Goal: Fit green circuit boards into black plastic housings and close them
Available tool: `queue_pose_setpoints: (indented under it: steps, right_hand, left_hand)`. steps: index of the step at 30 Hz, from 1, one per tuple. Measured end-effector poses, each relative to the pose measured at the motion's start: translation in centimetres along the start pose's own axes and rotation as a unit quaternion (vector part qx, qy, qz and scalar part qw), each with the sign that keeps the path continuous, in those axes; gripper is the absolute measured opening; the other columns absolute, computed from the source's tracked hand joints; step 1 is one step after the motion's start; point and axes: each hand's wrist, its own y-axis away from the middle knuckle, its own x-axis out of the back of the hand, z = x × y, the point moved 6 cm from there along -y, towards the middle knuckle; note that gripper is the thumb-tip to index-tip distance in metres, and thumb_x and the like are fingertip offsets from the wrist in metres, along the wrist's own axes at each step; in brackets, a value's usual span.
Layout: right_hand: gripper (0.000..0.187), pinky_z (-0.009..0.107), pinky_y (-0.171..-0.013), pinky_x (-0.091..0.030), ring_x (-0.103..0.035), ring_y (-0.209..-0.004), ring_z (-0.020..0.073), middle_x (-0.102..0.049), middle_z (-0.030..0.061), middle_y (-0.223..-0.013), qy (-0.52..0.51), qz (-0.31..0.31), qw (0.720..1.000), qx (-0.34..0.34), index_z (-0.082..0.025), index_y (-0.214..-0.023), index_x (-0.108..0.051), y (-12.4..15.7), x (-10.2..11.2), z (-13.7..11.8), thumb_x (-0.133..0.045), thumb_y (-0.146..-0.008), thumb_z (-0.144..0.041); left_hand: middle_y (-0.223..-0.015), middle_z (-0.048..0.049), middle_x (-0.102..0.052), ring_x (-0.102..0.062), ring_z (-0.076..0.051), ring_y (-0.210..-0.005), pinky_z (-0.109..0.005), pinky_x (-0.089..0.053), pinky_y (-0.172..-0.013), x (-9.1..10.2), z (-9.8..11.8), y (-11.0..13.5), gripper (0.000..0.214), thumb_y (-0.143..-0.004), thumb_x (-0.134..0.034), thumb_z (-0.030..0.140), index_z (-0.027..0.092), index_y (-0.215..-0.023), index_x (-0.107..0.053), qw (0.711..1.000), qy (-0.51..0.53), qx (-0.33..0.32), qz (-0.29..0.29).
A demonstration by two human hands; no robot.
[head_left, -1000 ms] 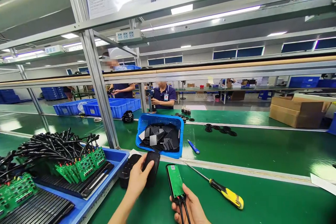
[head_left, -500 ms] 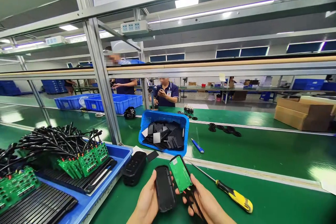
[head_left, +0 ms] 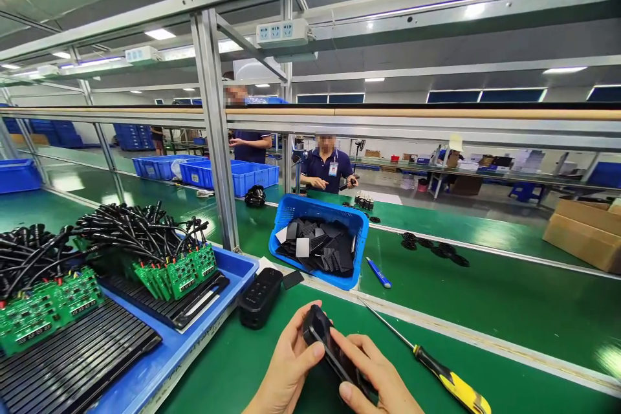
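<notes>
Both of my hands hold a black plastic casing above the green bench. My left hand wraps its left side, the thumb across the edge. My right hand presses its fingers along the right side. The green circuit board seen before is out of sight; whether it lies inside the casing is hidden. Left of my hands lies a similar black device with buttons, beside a small black pad. A yellow-and-black screwdriver rests to the right.
A blue tray at left holds green boards with black cables and ridged black panels. Ahead stand a blue basket of black pads and a blue pen-shaped tool. A metal post rises behind the tray. Co-workers are across the bench.
The casing half in my left hand and the board-bearing piece in my right have come together, and the green board no longer shows. The view has shifted left.
</notes>
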Motion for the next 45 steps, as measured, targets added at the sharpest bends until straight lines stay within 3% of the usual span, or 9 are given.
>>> queue_pose_setpoints:
  steps: [11, 18, 22, 28, 32, 34, 37, 40, 45]
  right_hand:
    - [0.067, 0.024, -0.083, -0.042, -0.042, -0.109, 0.0201, -0.031, 0.0094, -0.128, -0.028, 0.0, 1.0, 0.003, -0.037, -0.144, -0.033, 0.1, 0.3, -0.2, -0.058, -0.083, -0.047]
    - [0.073, 0.04, -0.106, -0.028, -0.03, -0.124, 0.026, -0.028, 0.0091, -0.135, 0.146, -0.015, 0.989, -0.007, -0.041, -0.146, -0.021, -0.1, 0.8, 0.0, -0.059, -0.084, -0.041]
    - [0.082, 0.051, -0.089, -0.042, -0.036, -0.118, 0.0363, -0.033, 0.0164, -0.134, 0.344, 0.055, 0.936, 0.047, -0.04, -0.146, -0.026, -0.1, 1.3, -0.2, -0.061, -0.075, -0.017]
    - [0.078, 0.045, -0.08, -0.041, -0.041, -0.105, 0.0337, -0.044, 0.0176, -0.125, 0.508, 0.245, 0.799, 0.208, -0.023, -0.133, -0.049, 0.9, 1.9, -3.0, -0.074, -0.06, -0.015]
    - [0.012, 0.037, -0.074, -0.031, -0.044, -0.081, 0.0202, -0.053, 0.0082, -0.083, 0.437, 0.299, 0.83, 0.174, -0.013, -0.082, -0.059, 1.4, 3.6, -3.4, -0.058, -0.085, -0.025]
    - [0.028, 0.035, -0.07, -0.031, -0.045, -0.075, 0.0185, -0.053, 0.0071, -0.077, 0.361, 0.287, 0.882, 0.095, -0.014, -0.075, -0.059, 1.0, 4.5, -2.0, -0.046, -0.094, -0.031]
    - [0.044, 0.036, -0.092, -0.035, -0.05, -0.104, 0.0213, -0.058, 0.0099, -0.107, 0.133, 0.252, 0.958, -0.041, -0.016, -0.106, -0.064, 0.5, 4.9, 0.8, -0.035, -0.097, -0.048]
    - [0.05, 0.029, -0.105, -0.029, -0.041, -0.122, 0.0189, -0.048, 0.0111, -0.129, -0.054, 0.241, 0.969, -0.002, -0.013, -0.125, -0.056, 0.4, 4.4, 0.6, -0.034, -0.098, -0.048]
    - [0.041, 0.031, -0.102, -0.034, -0.047, -0.116, 0.0188, -0.053, 0.0105, -0.124, -0.156, 0.252, 0.954, 0.053, -0.016, -0.116, -0.063, 1.1, 4.3, -0.8, -0.04, -0.096, -0.044]
  left_hand:
    - [-0.124, -0.0139, -0.05, -0.048, -0.026, -0.117, -0.03, -0.041, -0.097, -0.5, 0.5, 0.1, 0.081, -0.061, -0.081, 0.038, 0.018, -0.132, -0.047, 0.999, -0.002, -0.02, -0.027]
    - [-0.136, -0.0094, -0.042, -0.04, -0.025, -0.126, -0.032, -0.034, -0.106, 0.3, 0.2, -0.4, 0.081, -0.069, -0.076, 0.038, 0.025, -0.14, -0.04, 0.993, -0.083, -0.002, -0.085]
    - [-0.139, -0.0073, -0.04, -0.041, -0.019, -0.125, -0.026, -0.032, -0.106, 1.6, -0.7, -1.6, 0.067, -0.082, -0.062, 0.045, 0.021, -0.14, -0.038, 0.965, -0.245, -0.001, -0.097]
    - [-0.094, -0.0139, -0.06, -0.055, -0.019, -0.082, -0.026, -0.049, -0.06, 2.0, -1.9, -1.7, 0.063, -0.076, -0.066, 0.052, 0.004, -0.115, -0.055, 0.967, -0.249, 0.054, -0.013]
    - [-0.113, -0.0144, -0.057, -0.054, -0.021, -0.097, -0.029, -0.051, -0.072, 1.7, -1.1, -1.0, 0.06, -0.076, -0.068, 0.046, 0.007, -0.118, -0.051, 0.984, -0.15, 0.063, 0.069]
    - [-0.116, -0.0156, -0.056, -0.053, -0.02, -0.098, -0.03, -0.052, -0.074, 1.2, -1.0, -0.8, 0.061, -0.075, -0.071, 0.043, 0.006, -0.118, -0.048, 0.989, -0.105, 0.063, 0.078]
    - [-0.116, -0.0163, -0.054, -0.053, -0.021, -0.098, -0.032, -0.052, -0.075, 0.5, -1.7, -0.4, 0.071, -0.067, -0.077, 0.042, 0.008, -0.118, -0.042, 0.992, -0.067, 0.065, 0.08]
    - [-0.106, -0.0107, -0.053, -0.051, -0.022, -0.097, -0.037, -0.052, -0.073, 0.3, -2.6, -0.2, 0.072, -0.059, -0.081, 0.044, 0.011, -0.109, -0.04, 0.994, -0.078, 0.047, 0.061]
    - [-0.074, 0.0006, -0.04, -0.035, -0.006, -0.068, -0.018, -0.034, -0.061, 0.1, -2.9, -0.3, 0.052, -0.067, -0.075, 0.043, 0.011, -0.084, -0.038, 0.981, -0.182, -0.033, -0.052]
